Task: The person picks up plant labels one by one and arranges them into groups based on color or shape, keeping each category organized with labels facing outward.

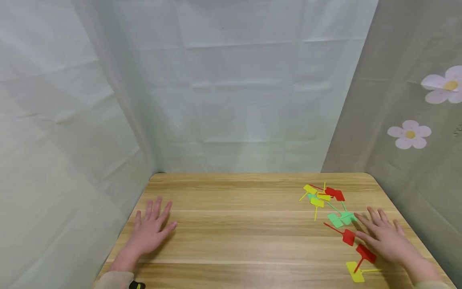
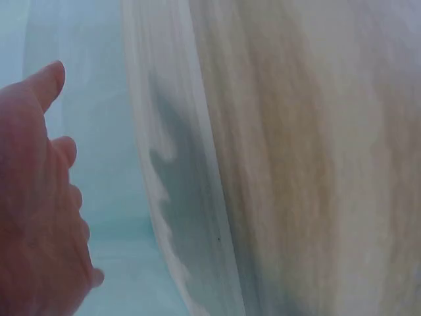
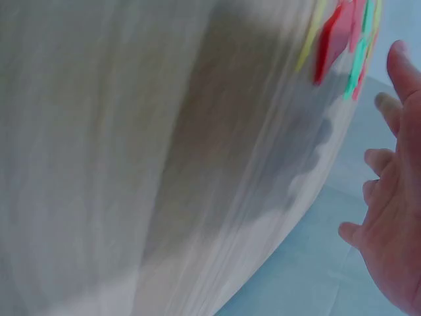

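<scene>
My left hand point(image 1: 149, 233) is spread over the left side of the wooden table, fingers apart, holding nothing. In the left wrist view that hand point(image 2: 36, 197) is above the tabletop, casting a shadow. My right hand point(image 1: 391, 239) hovers with extended fingers at the right, beside flat tags with thin tails. Its fingertips are nearest a green tag point(image 1: 347, 217) and a red tag point(image 1: 348, 237); contact cannot be told. Closer to me, another red tag point(image 1: 366, 253) overlaps a yellow tag point(image 1: 355, 272). The right wrist view shows the hand point(image 3: 395, 191) raised, with a red tag point(image 3: 332, 41) beyond.
Farther back on the right, several tags lie in a loose pile, among them a yellow tag point(image 1: 317, 202) and a red tag point(image 1: 339, 195). The wooden table point(image 1: 231, 241) has rounded far corners. Pale cloth point(image 1: 245, 100) hangs behind it and along both sides.
</scene>
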`<state>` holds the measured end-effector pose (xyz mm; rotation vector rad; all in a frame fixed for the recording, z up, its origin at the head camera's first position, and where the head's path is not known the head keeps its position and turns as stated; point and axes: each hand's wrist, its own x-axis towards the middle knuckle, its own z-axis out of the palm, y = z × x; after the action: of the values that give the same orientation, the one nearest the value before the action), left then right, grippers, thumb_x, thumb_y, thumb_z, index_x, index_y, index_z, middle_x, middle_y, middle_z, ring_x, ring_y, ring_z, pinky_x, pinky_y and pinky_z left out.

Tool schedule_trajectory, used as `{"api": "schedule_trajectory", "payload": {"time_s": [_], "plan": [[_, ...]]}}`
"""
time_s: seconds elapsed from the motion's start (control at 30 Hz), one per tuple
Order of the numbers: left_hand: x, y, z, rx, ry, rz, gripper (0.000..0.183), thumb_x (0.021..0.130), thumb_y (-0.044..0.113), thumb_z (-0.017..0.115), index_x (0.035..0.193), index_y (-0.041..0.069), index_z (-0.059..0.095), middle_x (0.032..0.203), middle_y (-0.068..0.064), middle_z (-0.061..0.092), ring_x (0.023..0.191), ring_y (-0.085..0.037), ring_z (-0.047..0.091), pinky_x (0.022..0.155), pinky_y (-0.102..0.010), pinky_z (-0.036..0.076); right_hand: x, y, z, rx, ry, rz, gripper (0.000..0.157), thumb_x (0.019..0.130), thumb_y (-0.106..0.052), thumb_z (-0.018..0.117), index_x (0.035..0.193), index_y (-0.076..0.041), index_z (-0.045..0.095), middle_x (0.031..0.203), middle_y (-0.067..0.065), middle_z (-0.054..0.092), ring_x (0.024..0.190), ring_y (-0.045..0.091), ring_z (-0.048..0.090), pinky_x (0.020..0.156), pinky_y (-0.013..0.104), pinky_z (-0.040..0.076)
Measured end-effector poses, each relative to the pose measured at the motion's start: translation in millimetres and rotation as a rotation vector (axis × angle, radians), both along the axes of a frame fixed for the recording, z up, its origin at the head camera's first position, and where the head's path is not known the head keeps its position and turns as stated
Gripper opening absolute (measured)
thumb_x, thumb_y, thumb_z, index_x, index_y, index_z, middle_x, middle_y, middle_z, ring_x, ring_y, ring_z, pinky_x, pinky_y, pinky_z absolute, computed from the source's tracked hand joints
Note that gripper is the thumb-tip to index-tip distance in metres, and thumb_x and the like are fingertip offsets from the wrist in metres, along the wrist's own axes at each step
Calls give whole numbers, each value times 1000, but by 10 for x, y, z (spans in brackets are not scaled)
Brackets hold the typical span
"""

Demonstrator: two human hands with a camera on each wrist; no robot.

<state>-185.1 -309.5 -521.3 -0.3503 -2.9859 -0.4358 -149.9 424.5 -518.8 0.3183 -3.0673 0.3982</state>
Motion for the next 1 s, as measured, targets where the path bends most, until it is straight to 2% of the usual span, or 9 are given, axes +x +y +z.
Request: {"api": "schedule_trajectory", "payload": {"time_s": [0.2,0.4,0.53,0.77,1.0], "plan": [[-33,64,34,58,41,-43,69,101,48,52,155,9,35,164,-19,12,150,-41,7,111,-73,6,-143,-194,85,-50,-33,-5,69,95,-57,58,141,-7,56,151,38,29,143,57,10,99,81,13],[-77,141,70,70,100,-55,62,101,45,54,148,6,47,157,-17,34,141,-41,36,108,-68,27,-333,-415,160,-39,-43,7,60,95,-47,63,138,-5,59,148,39,32,137,61,21,98,79,23],[-96,182,85,82,130,-57,57,102,44,54,145,7,52,150,-15,46,130,-40,51,102,-62,41,-449,-583,215,-33,-85,-42,58,95,-47,64,138,-8,60,148,37,35,135,60,27,97,79,28],[-108,282,114,136,134,-21,46,101,41,57,135,11,64,135,-10,62,118,-35,62,94,-57,49,-640,-797,209,-54,-56,-89,50,95,-39,66,133,-6,63,142,36,44,133,61,30,98,77,31],[-99,436,120,153,103,-2,48,100,53,51,129,19,69,111,-3,74,92,-22,72,77,-50,56,-790,-922,123,-47,-77,-149,52,94,-39,66,130,-1,63,141,39,41,128,70,25,93,80,31]]}}
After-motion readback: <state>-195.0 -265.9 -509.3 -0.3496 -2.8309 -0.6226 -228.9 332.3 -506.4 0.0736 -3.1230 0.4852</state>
